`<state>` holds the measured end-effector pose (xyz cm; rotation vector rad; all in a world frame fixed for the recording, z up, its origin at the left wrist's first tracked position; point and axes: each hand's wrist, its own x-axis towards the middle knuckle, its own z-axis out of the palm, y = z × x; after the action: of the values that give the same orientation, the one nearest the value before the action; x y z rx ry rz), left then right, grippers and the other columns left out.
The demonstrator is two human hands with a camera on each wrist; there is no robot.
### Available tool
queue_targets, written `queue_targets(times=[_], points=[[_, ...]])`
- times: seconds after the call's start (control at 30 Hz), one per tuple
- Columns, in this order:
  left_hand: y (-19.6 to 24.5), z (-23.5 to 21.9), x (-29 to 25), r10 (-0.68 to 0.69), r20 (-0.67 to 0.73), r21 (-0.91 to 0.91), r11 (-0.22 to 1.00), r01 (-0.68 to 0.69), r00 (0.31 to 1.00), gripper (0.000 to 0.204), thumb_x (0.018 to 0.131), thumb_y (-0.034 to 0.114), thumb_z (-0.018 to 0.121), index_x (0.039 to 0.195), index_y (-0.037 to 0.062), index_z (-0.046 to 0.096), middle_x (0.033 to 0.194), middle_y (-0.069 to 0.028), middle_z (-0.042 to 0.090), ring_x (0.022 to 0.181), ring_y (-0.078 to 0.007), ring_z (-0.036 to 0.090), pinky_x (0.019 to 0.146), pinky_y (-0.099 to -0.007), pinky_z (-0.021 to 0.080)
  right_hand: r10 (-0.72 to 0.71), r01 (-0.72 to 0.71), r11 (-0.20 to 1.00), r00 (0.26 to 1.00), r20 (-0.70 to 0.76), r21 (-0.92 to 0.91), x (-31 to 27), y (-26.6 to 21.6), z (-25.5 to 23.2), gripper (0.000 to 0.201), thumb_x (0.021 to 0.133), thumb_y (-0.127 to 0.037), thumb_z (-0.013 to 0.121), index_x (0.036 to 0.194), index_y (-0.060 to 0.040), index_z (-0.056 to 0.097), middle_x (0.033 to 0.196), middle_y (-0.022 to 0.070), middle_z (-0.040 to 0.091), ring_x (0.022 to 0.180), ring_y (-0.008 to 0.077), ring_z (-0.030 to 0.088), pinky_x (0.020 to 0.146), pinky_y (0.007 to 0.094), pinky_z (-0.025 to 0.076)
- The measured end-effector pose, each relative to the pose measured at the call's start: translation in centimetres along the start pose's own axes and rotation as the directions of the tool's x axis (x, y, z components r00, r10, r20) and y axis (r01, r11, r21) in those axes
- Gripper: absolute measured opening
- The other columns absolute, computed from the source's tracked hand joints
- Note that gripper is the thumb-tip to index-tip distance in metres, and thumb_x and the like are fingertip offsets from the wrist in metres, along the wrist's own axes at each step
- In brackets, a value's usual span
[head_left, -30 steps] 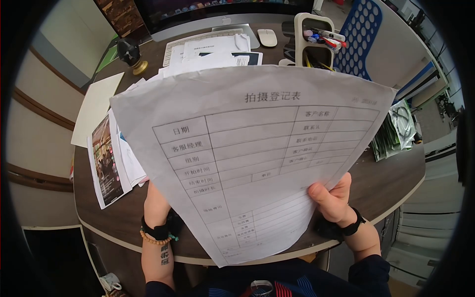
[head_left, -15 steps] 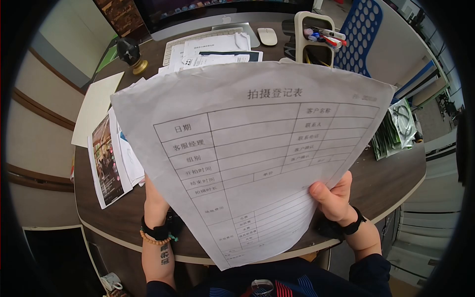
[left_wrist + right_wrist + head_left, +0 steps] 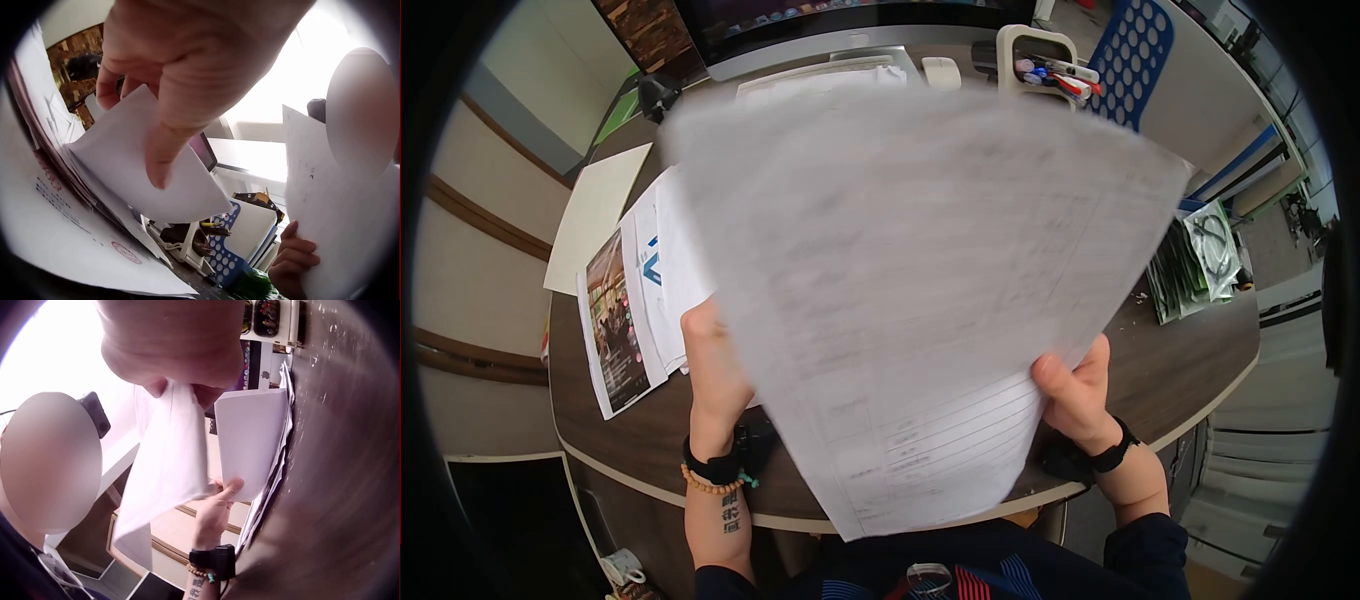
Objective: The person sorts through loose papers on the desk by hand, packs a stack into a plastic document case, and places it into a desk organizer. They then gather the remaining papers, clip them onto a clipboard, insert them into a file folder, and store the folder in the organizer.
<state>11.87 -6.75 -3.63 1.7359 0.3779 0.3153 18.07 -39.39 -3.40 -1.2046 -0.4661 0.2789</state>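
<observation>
A large white printed form, its upper part blurred, is held up by my right hand, whose thumb lies on the front of its right edge. Behind the form's left edge is my left hand, its fingers partly hidden. The left wrist view shows that left hand pinching a plain white paper between thumb and fingers, over a stack of printed papers. Across from it, the right hand grips the form. In the right wrist view the form hangs down from the right hand.
Papers with a photo page lie at the desk's left. A monitor, a mouse and a pen holder stand along the back. Green packets lie at the right, near a blue perforated panel.
The form's upper part has blurred and its top edge has shifted up. My left hand has moved up a little and shows more beside the form. The right hand has barely moved.
</observation>
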Motion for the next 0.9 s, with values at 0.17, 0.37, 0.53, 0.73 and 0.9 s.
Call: queue_targets(times=[0.17,0.37,0.53,0.73,0.9], points=[[1.9,0.5,1.3,0.126,0.316,0.303,0.926,-0.226,0.940,0.018,0.069,-0.005,0.068,0.083,0.0048,0.069,0.102,-0.0057,0.062,0.102,-0.0159,0.057,0.086,-0.0303,0.046,0.230,-0.177,0.864,0.971,-0.058,0.472,2.1,0.4,-1.2,0.039,0.099,-0.019,0.049,0.129,0.0063,0.046,0.120,0.0158,0.061,0.105,0.0231,0.063,0.091,0.0363,0.051],[1.0,-0.6,1.7,0.063,0.195,0.106,0.991,-0.085,0.979,0.026,0.071,-0.007,0.060,0.089,0.0055,0.074,0.139,-0.0143,0.047,0.127,-0.0278,0.044,0.096,-0.0358,0.043,-0.105,-0.340,0.523,0.885,0.454,0.782,3.9,3.1,-2.9,0.039,0.101,-0.020,0.045,0.131,0.0048,0.044,0.121,0.0150,0.061,0.102,0.0249,0.064,0.088,0.0359,0.053],[0.0,-1.5,1.9,0.071,0.142,-0.230,0.972,-0.037,0.987,0.027,0.072,-0.003,0.057,0.095,-0.0018,0.071,0.146,-0.0205,0.040,0.138,-0.0326,0.031,0.101,-0.0380,0.040,0.474,-0.388,0.790,0.878,-0.071,0.476,3.7,0.3,-0.1,0.022,0.100,-0.021,0.047,0.107,-0.0014,0.054,0.083,0.0027,0.056,0.068,0.0137,0.052,0.061,0.0261,0.043],[1.3,0.0,2.2,-0.203,-0.025,-0.545,0.824,0.157,0.979,0.031,0.086,0.011,0.064,0.109,-0.0091,0.060,0.127,-0.0204,0.055,0.121,-0.0229,0.052,0.096,-0.0368,0.045,0.550,-0.516,0.825,0.827,-0.115,0.232,3.4,1.9,-0.9,0.037,0.096,-0.013,0.054,0.123,0.0119,0.049,0.120,0.0185,0.060,0.106,0.0215,0.062,0.093,0.0332,0.049],[0.3,0.3,2.2,-0.132,0.051,-0.301,0.943,0.141,0.990,0.058,0.081,0.000,0.071,0.131,-0.0049,0.041,0.109,-0.0190,0.064,0.090,-0.0171,0.066,0.073,-0.0281,0.055,0.541,-0.525,0.839,0.833,-0.119,0.143,3.1,2.1,-0.4,0.036,0.095,-0.014,0.057,0.120,0.0111,0.052,0.116,0.0178,0.062,0.101,0.0197,0.063,0.089,0.0314,0.051]])
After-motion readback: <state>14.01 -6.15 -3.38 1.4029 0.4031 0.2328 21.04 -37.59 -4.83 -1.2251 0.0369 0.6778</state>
